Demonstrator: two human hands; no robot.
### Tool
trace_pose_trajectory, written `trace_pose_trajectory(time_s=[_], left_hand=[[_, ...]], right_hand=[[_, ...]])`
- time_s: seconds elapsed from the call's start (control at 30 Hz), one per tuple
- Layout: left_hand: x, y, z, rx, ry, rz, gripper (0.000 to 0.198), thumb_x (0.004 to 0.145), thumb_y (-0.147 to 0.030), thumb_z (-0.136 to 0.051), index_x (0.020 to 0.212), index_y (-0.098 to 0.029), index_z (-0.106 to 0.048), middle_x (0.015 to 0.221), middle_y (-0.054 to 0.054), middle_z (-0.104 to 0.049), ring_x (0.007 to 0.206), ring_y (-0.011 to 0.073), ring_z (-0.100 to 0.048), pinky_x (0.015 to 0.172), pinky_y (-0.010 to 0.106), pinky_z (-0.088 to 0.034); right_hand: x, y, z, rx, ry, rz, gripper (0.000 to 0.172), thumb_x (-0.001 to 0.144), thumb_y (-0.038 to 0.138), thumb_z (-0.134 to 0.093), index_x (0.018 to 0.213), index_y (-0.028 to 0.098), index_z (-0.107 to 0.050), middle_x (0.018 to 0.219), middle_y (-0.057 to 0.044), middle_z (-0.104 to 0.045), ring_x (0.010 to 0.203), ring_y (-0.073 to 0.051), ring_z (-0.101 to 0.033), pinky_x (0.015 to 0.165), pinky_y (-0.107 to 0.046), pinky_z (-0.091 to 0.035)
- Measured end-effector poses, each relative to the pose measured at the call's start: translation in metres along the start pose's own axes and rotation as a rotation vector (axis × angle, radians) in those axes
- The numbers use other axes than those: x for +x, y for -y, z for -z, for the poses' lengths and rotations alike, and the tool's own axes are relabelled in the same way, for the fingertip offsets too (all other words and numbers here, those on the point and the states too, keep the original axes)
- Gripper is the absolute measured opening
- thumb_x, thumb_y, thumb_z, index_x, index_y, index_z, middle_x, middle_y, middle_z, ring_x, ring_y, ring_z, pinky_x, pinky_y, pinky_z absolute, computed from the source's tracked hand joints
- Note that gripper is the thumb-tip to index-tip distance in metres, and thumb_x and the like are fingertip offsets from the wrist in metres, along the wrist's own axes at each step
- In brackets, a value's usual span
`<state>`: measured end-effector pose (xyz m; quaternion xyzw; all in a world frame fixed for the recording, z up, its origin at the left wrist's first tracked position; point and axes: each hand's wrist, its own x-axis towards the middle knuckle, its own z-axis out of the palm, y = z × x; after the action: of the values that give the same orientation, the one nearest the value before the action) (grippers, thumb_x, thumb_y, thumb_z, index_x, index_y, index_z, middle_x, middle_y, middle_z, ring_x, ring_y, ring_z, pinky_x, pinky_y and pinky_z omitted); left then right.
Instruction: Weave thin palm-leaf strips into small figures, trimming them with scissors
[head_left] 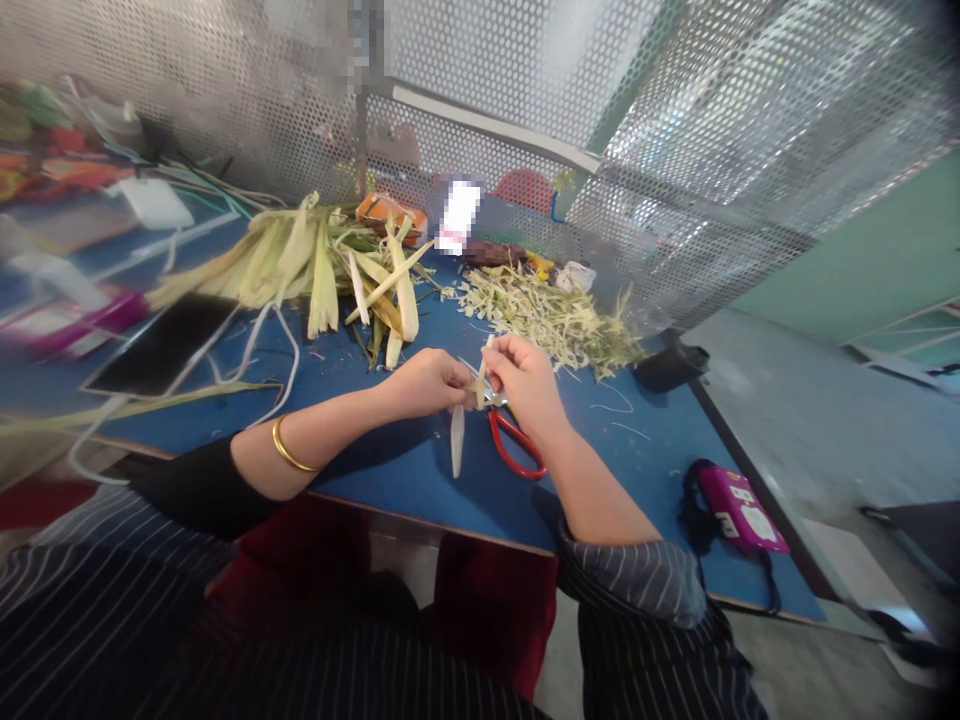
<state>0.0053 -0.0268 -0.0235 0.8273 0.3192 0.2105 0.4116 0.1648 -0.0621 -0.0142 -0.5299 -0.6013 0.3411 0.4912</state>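
Note:
My left hand (429,382) pinches a pale strip of corn husk (480,385) between thumb and fingers, just above the blue table. Opposite it, my right hand (521,380) is closed on the upper end of the same strip, the two hands nearly meeting. A white tapered piece of husk (457,440) hangs below the left fingertips; whether it joins the strip I cannot tell. Scissors with red handles (517,447) lie on the table under the right hand, their blades partly hidden. Beyond the hands are long corn husks (289,255) in a heap.
A pile of shredded husk (555,315) lies at the back right, near a black cylinder (671,367). On the left rests a dark-screened phone (161,345) with white cables. A magenta box with a black strap (742,508) sits near the right edge. Perforated metal panels (510,70) stand behind the table.

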Motion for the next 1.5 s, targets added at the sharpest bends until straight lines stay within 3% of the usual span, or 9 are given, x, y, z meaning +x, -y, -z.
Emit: trace_pose_trajectory(time_s=[0.33, 0.67, 0.83, 0.93, 1.03, 1.23, 1.3, 1.4, 1.5], left_hand=[[-0.001, 0.001, 0.004, -0.306, 0.223, -0.015, 0.020, 0.074, -0.026, -0.058, 0.081, -0.013, -0.072, 0.068, 0.004, -0.065, 0.064, 0.0131, -0.061, 0.058, 0.022, -0.048], [-0.001, -0.005, -0.003, -0.453, 0.017, 0.186, 0.024, 0.068, -0.036, -0.067, 0.062, -0.014, -0.070, 0.058, 0.006, -0.065, 0.044, 0.0082, -0.049, 0.043, 0.021, -0.038], [-0.002, -0.008, 0.005, -0.562, -0.152, 0.183, 0.024, 0.069, -0.038, -0.067, 0.067, -0.014, -0.070, 0.069, 0.009, -0.067, 0.050, 0.0092, -0.051, 0.041, 0.020, -0.036], [-0.002, -0.007, 0.005, -0.552, -0.195, 0.177, 0.026, 0.070, -0.040, -0.067, 0.065, -0.015, -0.069, 0.067, 0.008, -0.066, 0.050, 0.0090, -0.050, 0.041, 0.020, -0.036], [-0.001, -0.006, 0.001, -0.550, -0.157, 0.173, 0.026, 0.069, -0.040, -0.067, 0.064, -0.015, -0.068, 0.068, 0.008, -0.066, 0.050, 0.0092, -0.051, 0.040, 0.020, -0.035], [-0.002, -0.006, -0.004, -0.531, -0.104, 0.184, 0.021, 0.069, -0.034, -0.067, 0.061, -0.015, -0.068, 0.054, 0.004, -0.061, 0.046, 0.0089, -0.050, 0.042, 0.021, -0.038], [-0.002, -0.007, -0.004, -0.538, -0.111, 0.196, 0.021, 0.069, -0.034, -0.067, 0.061, -0.014, -0.068, 0.058, 0.006, -0.064, 0.048, 0.0091, -0.051, 0.043, 0.021, -0.039], [-0.001, -0.006, -0.001, -0.567, -0.139, 0.224, 0.021, 0.069, -0.033, -0.068, 0.061, -0.014, -0.068, 0.062, 0.007, -0.065, 0.048, 0.0082, -0.051, 0.045, 0.021, -0.041], [0.000, -0.005, 0.004, -0.673, -0.194, 0.266, 0.020, 0.070, -0.032, -0.069, 0.068, -0.013, -0.070, 0.069, 0.008, -0.068, 0.053, 0.0082, -0.055, 0.050, 0.022, -0.045]], right_hand=[[0.003, -0.007, -0.002, 0.103, -0.165, 0.140, 0.015, 0.086, 0.034, -0.049, 0.082, 0.020, -0.048, 0.074, 0.000, -0.064, 0.056, -0.010, -0.060, 0.061, -0.027, -0.049], [-0.007, 0.005, -0.011, 0.098, -0.130, 0.241, 0.013, 0.089, 0.035, -0.045, 0.092, 0.023, -0.049, 0.086, -0.003, -0.067, 0.082, -0.014, -0.065, 0.080, -0.033, -0.050], [0.002, -0.002, 0.003, -0.059, -0.331, 0.173, 0.025, 0.086, 0.044, -0.049, 0.085, 0.021, -0.058, 0.078, -0.003, -0.064, 0.074, -0.014, -0.061, 0.074, -0.030, -0.047], [0.006, -0.010, 0.004, 0.000, -0.149, -0.048, 0.040, 0.082, 0.053, -0.049, 0.064, 0.018, -0.059, 0.062, -0.002, -0.059, 0.061, -0.013, -0.056, 0.063, -0.028, -0.045], [0.004, -0.014, -0.003, 0.207, 0.022, -0.183, 0.036, 0.075, 0.052, -0.058, 0.062, 0.018, -0.057, 0.059, 0.000, -0.058, 0.054, -0.011, -0.053, 0.057, -0.027, -0.043], [0.007, -0.018, -0.006, 0.247, -0.276, -0.080, 0.026, 0.069, 0.037, -0.065, 0.055, 0.018, -0.055, 0.063, 0.000, -0.060, 0.060, -0.012, -0.054, 0.064, -0.028, -0.044], [0.012, -0.021, -0.002, 0.184, -0.262, -0.067, 0.026, 0.071, 0.039, -0.063, 0.056, 0.018, -0.055, 0.062, 0.000, -0.059, 0.064, -0.013, -0.054, 0.068, -0.029, -0.044], [0.017, -0.023, 0.002, 0.077, -0.242, -0.055, 0.028, 0.076, 0.043, -0.056, 0.064, 0.018, -0.058, 0.064, 0.000, -0.057, 0.065, -0.013, -0.053, 0.069, -0.029, -0.043], [0.012, -0.015, 0.005, -0.032, -0.454, 0.099, 0.026, 0.082, 0.044, -0.050, 0.081, 0.019, -0.058, 0.075, -0.002, -0.059, 0.072, -0.014, -0.054, 0.071, -0.030, -0.043]])
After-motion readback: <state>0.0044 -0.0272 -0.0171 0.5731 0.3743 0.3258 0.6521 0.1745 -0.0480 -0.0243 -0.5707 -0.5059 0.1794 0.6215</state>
